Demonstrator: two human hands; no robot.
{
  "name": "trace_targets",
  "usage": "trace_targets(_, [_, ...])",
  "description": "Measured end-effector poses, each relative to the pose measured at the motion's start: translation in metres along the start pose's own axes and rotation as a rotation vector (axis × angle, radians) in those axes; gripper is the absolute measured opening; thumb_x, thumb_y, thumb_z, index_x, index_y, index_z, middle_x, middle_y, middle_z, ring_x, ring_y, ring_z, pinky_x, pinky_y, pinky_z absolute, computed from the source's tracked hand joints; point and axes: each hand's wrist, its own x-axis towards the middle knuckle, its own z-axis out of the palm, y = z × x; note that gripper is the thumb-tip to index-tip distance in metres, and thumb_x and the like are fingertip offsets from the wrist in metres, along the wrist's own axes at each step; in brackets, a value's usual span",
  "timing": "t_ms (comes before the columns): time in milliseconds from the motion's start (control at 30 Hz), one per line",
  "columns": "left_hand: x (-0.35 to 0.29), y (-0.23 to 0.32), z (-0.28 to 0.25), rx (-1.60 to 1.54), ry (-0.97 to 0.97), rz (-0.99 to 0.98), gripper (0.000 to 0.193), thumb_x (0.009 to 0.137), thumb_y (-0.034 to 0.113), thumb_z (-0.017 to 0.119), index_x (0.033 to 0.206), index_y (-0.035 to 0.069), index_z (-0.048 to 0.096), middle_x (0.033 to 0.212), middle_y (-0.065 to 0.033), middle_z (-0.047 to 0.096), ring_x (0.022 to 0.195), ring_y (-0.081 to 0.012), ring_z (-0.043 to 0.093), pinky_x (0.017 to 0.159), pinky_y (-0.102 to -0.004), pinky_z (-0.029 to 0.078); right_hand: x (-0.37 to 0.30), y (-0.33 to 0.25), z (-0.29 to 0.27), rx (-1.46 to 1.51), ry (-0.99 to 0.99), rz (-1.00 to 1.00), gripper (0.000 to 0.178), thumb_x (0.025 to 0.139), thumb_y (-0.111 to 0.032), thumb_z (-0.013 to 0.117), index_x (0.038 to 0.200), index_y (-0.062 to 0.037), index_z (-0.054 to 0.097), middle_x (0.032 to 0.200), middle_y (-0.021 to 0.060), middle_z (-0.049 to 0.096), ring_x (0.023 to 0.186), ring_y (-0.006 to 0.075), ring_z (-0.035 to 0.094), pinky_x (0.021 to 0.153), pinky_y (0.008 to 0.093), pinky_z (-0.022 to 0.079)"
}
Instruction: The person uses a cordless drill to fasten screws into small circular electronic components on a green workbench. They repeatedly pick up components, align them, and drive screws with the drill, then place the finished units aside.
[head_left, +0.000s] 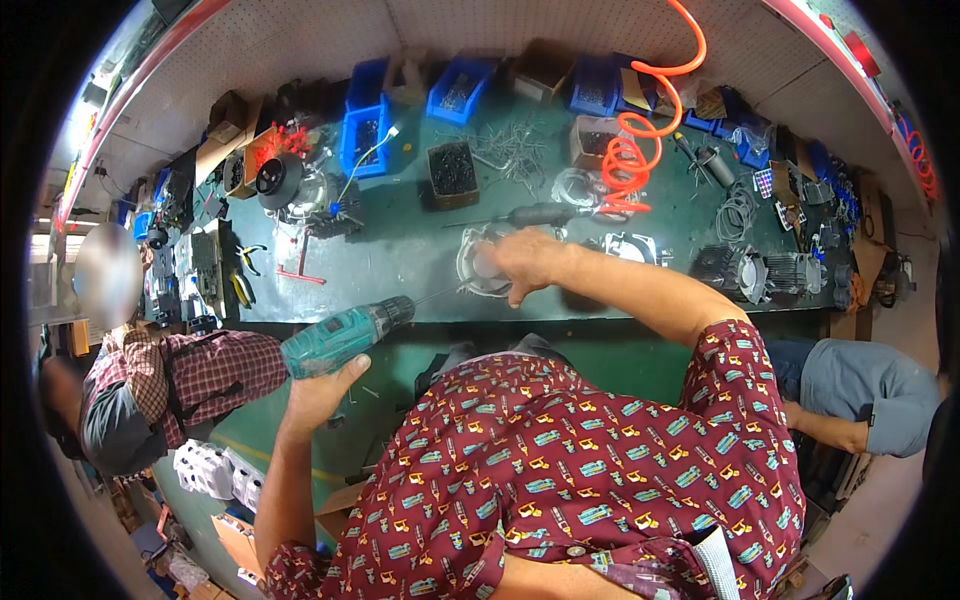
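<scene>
Held the teal drill [335, 338] in the left hand [325, 395] with fingers clamped on it, aiming the bit [436, 294] toward the metal housing [467, 265] near the front edge of the surface [390, 260]. Reached over the housing with the right hand [528, 262]; could not tell its finger closure. Probably called for firm bracing and square aim.

Left hand [322, 398] low, curled in a grip. Right forearm [640, 291] angled across leftward; right hand [530, 262] palm-down.
</scene>
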Motion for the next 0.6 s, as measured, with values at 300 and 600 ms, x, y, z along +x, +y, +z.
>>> trace_targets(300, [0.041,0.050,-0.002,0.031,-0.199,-0.081,0.038,0.086,0.013,0.078,0.121,0.003,0.068,0.113,-0.0054,0.072,0.103,-0.0124,0.064,0.095,-0.0303,0.050,0.004,0.002,0.002,-0.135,-0.047,-0.073,0.098,0.059,-0.031,0.090,0.140,-0.0041,0.041,0.098,0.0167,0.071,0.093,0.0348,0.070,0.077,0.0444,0.055])
trace_targets(600, [0.055,0.079,0.005,0.183,-0.245,-0.141,0.038,0.085,0.014,0.079,0.120,0.005,0.069,0.110,-0.0054,0.073,0.100,-0.0123,0.065,0.093,-0.0298,0.050,0.003,-0.001,0.002,-0.118,-0.031,-0.062,0.095,0.060,-0.031,0.091,0.139,-0.0048,0.045,0.097,0.0155,0.072,0.092,0.0336,0.071,0.077,0.0438,0.055])
